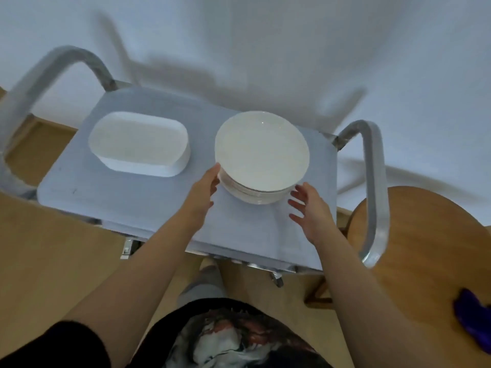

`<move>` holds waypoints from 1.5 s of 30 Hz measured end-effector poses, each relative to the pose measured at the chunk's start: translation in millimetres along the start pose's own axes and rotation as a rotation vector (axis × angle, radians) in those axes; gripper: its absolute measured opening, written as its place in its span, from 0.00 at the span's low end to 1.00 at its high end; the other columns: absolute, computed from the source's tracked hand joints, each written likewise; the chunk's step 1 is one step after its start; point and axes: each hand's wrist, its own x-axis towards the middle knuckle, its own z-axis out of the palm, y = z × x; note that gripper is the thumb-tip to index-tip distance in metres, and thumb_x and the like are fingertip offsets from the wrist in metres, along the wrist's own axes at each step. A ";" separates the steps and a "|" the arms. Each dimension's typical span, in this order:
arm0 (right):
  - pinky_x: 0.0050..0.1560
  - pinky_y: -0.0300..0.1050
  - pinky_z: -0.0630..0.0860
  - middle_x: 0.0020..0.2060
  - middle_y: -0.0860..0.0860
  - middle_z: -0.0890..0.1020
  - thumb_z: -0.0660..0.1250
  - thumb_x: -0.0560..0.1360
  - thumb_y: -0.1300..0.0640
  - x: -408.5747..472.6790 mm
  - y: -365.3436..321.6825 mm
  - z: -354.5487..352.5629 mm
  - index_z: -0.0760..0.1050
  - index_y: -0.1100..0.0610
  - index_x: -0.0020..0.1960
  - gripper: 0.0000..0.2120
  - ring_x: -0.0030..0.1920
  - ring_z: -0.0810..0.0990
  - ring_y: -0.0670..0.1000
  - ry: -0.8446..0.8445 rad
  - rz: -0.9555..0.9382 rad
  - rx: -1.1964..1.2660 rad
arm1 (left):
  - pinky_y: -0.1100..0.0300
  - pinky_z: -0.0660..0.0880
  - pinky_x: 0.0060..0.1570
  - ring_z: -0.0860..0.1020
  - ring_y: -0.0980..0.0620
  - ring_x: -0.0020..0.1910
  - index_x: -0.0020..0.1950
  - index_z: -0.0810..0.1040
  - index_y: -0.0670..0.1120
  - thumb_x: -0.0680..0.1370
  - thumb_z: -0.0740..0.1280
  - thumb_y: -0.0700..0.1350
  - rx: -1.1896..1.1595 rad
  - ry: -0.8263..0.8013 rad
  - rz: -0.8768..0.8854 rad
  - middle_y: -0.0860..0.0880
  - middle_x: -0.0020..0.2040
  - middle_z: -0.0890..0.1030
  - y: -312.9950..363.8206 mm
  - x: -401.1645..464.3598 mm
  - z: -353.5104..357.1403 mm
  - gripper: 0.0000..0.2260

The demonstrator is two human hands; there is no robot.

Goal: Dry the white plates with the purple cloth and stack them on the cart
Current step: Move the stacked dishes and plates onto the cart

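A stack of round white plates stands on the right half of the cart's grey top. My left hand touches the stack's left edge with straight fingers. Just off the stack's near right side my right hand hovers with fingers spread, holding nothing. The purple cloth lies crumpled on the round wooden table at the far right, away from both hands.
A stack of white oblong dishes sits on the cart's left half. Curved metal handles rise at both ends of the cart. White wall lies behind, wooden floor below.
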 end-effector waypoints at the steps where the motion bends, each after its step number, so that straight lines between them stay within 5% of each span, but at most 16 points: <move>1: 0.61 0.52 0.70 0.59 0.50 0.75 0.55 0.81 0.48 -13.0 7.4 -5.7 0.70 0.56 0.65 0.17 0.58 0.74 0.51 -0.048 -0.032 -0.076 | 0.49 0.60 0.67 0.65 0.48 0.71 0.73 0.65 0.46 0.80 0.57 0.57 0.002 0.010 0.009 0.47 0.71 0.68 -9.3 -12.5 -2.3 0.25; 5: 0.59 0.46 0.69 0.58 0.50 0.74 0.59 0.80 0.52 -60.0 38.4 -31.8 0.71 0.56 0.63 0.14 0.58 0.73 0.50 -0.096 -0.275 -0.491 | 0.50 0.64 0.64 0.68 0.47 0.68 0.71 0.67 0.46 0.79 0.61 0.55 0.052 0.040 0.029 0.46 0.68 0.71 -53.3 -59.5 -8.1 0.23; 10: 0.53 0.41 0.64 0.61 0.52 0.74 0.61 0.79 0.54 -93.1 76.0 -52.6 0.70 0.60 0.67 0.18 0.55 0.71 0.49 -0.073 -0.356 -0.604 | 0.55 0.68 0.56 0.71 0.50 0.58 0.67 0.71 0.42 0.79 0.64 0.48 0.239 0.028 0.070 0.45 0.65 0.73 -92.1 -101.5 -14.2 0.18; 17: 0.57 0.41 0.65 0.66 0.55 0.72 0.62 0.79 0.54 -111.4 94.0 -51.9 0.67 0.60 0.70 0.22 0.65 0.71 0.54 -0.082 -0.397 -0.687 | 0.46 0.65 0.69 0.68 0.45 0.69 0.72 0.65 0.43 0.79 0.64 0.50 0.330 0.049 0.155 0.44 0.71 0.68 -100.7 -124.0 -23.1 0.24; 23: 0.58 0.44 0.67 0.67 0.54 0.71 0.60 0.79 0.48 -105.3 80.0 -38.1 0.65 0.59 0.70 0.24 0.65 0.71 0.54 -0.070 -0.389 -0.613 | 0.45 0.63 0.70 0.65 0.45 0.71 0.75 0.61 0.43 0.79 0.62 0.54 0.365 0.018 0.207 0.45 0.73 0.66 -89.1 -114.2 -28.0 0.27; 28: 0.62 0.52 0.71 0.59 0.57 0.74 0.58 0.80 0.47 -77.2 50.5 -16.8 0.68 0.56 0.57 0.14 0.55 0.74 0.54 0.029 -0.270 -0.332 | 0.48 0.58 0.73 0.60 0.47 0.74 0.77 0.55 0.46 0.80 0.58 0.57 0.312 0.028 0.180 0.48 0.77 0.59 -61.5 -77.4 -18.6 0.29; 33: 0.68 0.57 0.66 0.72 0.53 0.64 0.59 0.78 0.44 -27.9 12.7 8.8 0.58 0.57 0.75 0.30 0.69 0.65 0.56 0.116 -0.196 -0.149 | 0.54 0.53 0.71 0.52 0.50 0.76 0.78 0.47 0.46 0.81 0.56 0.58 0.255 0.041 0.173 0.49 0.78 0.51 -20.9 -22.1 4.7 0.32; 37: 0.69 0.60 0.63 0.75 0.51 0.57 0.62 0.76 0.42 11.2 -9.4 22.6 0.48 0.53 0.77 0.38 0.72 0.61 0.57 0.139 -0.092 -0.050 | 0.53 0.53 0.72 0.53 0.49 0.76 0.78 0.42 0.47 0.80 0.57 0.59 0.188 0.044 0.135 0.49 0.79 0.50 -1.3 23.4 20.5 0.35; 40: 0.62 0.60 0.68 0.72 0.51 0.63 0.64 0.76 0.44 32.0 -22.4 27.1 0.53 0.51 0.76 0.34 0.67 0.66 0.57 0.123 -0.040 -0.047 | 0.50 0.59 0.71 0.61 0.47 0.73 0.78 0.49 0.49 0.78 0.60 0.61 0.094 0.051 0.078 0.49 0.77 0.59 12.7 53.1 23.7 0.35; 45: 0.46 0.51 0.73 0.57 0.51 0.72 0.59 0.78 0.59 48.1 -31.7 25.2 0.62 0.51 0.69 0.20 0.54 0.72 0.55 0.102 -0.055 -0.133 | 0.58 0.70 0.53 0.74 0.50 0.57 0.70 0.66 0.46 0.80 0.61 0.48 0.057 0.129 0.110 0.47 0.65 0.74 17.9 70.8 27.3 0.19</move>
